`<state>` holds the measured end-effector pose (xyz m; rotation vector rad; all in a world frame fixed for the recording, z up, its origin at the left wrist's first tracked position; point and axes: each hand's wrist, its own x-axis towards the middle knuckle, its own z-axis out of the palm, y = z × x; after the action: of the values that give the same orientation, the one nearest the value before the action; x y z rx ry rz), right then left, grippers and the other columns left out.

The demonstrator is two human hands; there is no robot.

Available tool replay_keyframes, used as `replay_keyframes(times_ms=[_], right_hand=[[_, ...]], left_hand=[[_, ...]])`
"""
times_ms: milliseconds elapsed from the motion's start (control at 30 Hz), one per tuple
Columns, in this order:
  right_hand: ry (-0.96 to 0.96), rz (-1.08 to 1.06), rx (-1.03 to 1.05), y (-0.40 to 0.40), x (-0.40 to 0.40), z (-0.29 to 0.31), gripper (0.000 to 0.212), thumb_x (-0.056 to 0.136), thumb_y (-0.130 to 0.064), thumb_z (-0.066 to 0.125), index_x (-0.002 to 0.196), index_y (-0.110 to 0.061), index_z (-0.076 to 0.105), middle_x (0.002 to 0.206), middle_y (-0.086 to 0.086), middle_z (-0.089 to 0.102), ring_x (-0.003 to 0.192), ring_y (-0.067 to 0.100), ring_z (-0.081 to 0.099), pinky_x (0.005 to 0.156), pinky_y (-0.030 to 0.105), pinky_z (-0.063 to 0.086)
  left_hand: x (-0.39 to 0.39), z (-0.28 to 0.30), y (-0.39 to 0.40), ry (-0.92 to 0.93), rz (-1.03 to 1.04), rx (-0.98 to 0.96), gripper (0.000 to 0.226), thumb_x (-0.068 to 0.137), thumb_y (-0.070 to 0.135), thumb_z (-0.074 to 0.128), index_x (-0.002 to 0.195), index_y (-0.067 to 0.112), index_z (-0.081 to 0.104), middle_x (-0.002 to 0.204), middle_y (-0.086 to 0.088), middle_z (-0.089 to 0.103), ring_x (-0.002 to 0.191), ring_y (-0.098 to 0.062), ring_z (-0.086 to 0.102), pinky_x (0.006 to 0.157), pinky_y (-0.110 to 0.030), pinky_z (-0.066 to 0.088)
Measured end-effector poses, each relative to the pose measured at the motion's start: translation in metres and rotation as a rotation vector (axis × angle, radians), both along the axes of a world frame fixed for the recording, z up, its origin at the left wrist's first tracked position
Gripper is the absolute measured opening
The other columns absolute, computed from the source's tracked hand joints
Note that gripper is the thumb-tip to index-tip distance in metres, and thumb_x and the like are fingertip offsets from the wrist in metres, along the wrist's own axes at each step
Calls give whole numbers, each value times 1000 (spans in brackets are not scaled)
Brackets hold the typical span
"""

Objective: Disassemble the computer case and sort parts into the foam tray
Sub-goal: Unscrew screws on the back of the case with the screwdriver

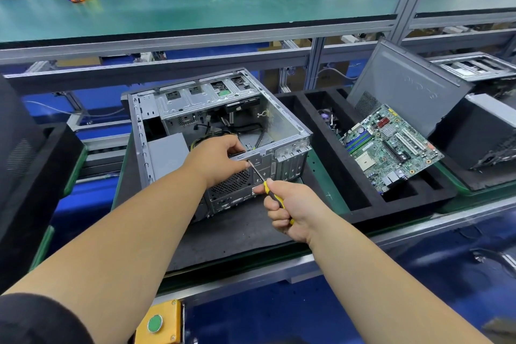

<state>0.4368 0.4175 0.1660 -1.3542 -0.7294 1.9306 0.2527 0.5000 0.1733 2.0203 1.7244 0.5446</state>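
An open grey computer case (pixel 282 120) lies on its side in the middle of the bench, its rear panel facing me. My left hand (pixel 220 159) grips the top edge of that rear panel above the fan grille (pixel 231 183), fingers curled over into the case. My right hand (pixel 287 205) holds a yellow-and-black screwdriver (pixel 268 187); its tip meets the rear panel just right of my left thumb. To the right stands a black foam tray (pixel 360 195), with a green motherboard (pixel 391 148) leaning in one slot and a grey side panel (pixel 405 92) behind it.
A power supply (pixel 167 153) and loose cables (pixel 212 137) remain inside the case. Another dark case (pixel 480 134) sits at the far right, black foam (pixel 25 165) at the left. A yellow box with a green button (pixel 157 324) is at the bench's front edge. A green shelf (pixel 195 11) runs overhead.
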Motion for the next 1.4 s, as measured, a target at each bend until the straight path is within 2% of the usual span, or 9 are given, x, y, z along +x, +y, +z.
replay_keyframes(times_ms=[233, 400, 500, 700, 833, 1000, 1133, 1233, 1400], right_hand=[[-1009, 195, 594, -10, -9, 0, 20, 104, -30, 42, 95, -13, 47, 76, -2, 52, 69, 23, 45, 54, 33, 28], [-1318, 227, 715, -12, -19, 0, 12, 105, -28, 40, 104, -16, 42, 80, -2, 49, 71, 24, 45, 47, 31, 21], [-1101, 208, 616, -10, -14, 5, 21, 102, -34, 44, 100, -14, 49, 84, -2, 56, 73, 23, 50, 57, 32, 32], [-31, -33, -40, 0, 2, 7, 40, 103, -27, 46, 86, 1, 69, 65, 5, 59, 46, 9, 47, 46, 19, 41], [85, 13, -89, -2, 9, 5, 35, 102, -31, 50, 86, -6, 68, 71, 4, 67, 42, 9, 46, 40, 19, 40], [198, -16, -58, -5, 4, -2, 29, 104, -29, 43, 89, -8, 56, 55, -1, 45, 37, 9, 27, 37, 20, 22], [-361, 42, 161, -7, -5, 8, 23, 103, -26, 41, 93, -10, 55, 54, -1, 46, 41, 12, 32, 44, 22, 27], [-907, 193, 483, -11, -8, 11, 21, 103, -30, 40, 94, -12, 48, 76, 3, 56, 65, 21, 46, 57, 31, 34], [-1535, 323, 702, -14, -26, 5, 20, 104, -24, 42, 122, -15, 39, 100, 4, 66, 89, 28, 66, 46, 28, 21]], left_hand=[[0, 0, 0, 4, 9, 0, 21, 76, 45, 76, 91, 37, 64, 93, 19, 66, 90, -10, 62, 84, -36, 53], [1, 0, 0, -1, 7, -6, 22, 77, 46, 76, 93, 37, 64, 93, 19, 67, 89, -9, 62, 84, -35, 53], [0, 0, 0, 1, 8, -3, 22, 76, 46, 76, 93, 36, 65, 93, 18, 66, 89, -9, 62, 83, -34, 53], [-1, -1, 0, 7, 0, 2, 21, 77, 47, 75, 90, 39, 61, 95, 19, 65, 93, -8, 61, 82, -31, 51], [0, 0, 0, 7, -5, 0, 22, 77, 48, 76, 91, 39, 61, 98, 19, 66, 95, -8, 61, 86, -34, 52], [-1, 0, -1, 18, 0, 6, 23, 77, 48, 75, 94, 38, 62, 98, 18, 66, 95, -10, 61, 87, -35, 52], [0, 0, -2, 19, -2, 4, 25, 78, 47, 75, 97, 36, 63, 99, 18, 66, 96, -10, 61, 87, -35, 52], [0, 0, -2, 15, 3, 7, 23, 78, 46, 75, 95, 37, 63, 98, 18, 66, 95, -10, 61, 86, -35, 52], [0, 0, -2, 36, -1, 12, 25, 78, 49, 74, 96, 36, 62, 98, 19, 66, 94, -10, 61, 84, -34, 52]])
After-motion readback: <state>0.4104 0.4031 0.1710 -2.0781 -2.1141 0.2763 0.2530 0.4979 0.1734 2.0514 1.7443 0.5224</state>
